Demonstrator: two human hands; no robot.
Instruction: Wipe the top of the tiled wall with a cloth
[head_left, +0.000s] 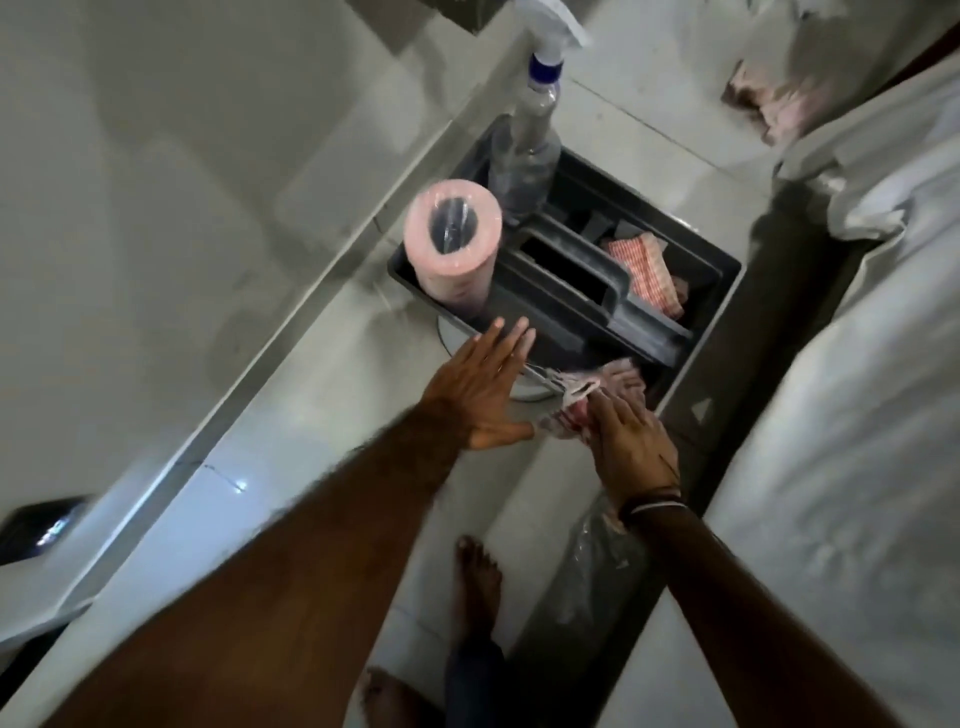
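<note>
A crumpled pink and white cloth (582, 395) lies at the near corner of a dark plastic caddy (717, 291). My right hand (631, 447) rests on the cloth with its fingers closed over it. My left hand (480, 389) is flat and open, fingers together, against the near edge of the caddy. The pale tiled ledge (291, 374) runs diagonally from lower left to upper right under the caddy, with a tiled wall face (130, 182) to its left.
In the caddy stand a pink roll (452, 249) and a clear spray bottle (524, 150); a red-checked cloth (644, 270) lies in its right compartment. White bedding (857, 389) fills the right. A clear plastic bag (597, 561) and my bare foot (478, 582) are below.
</note>
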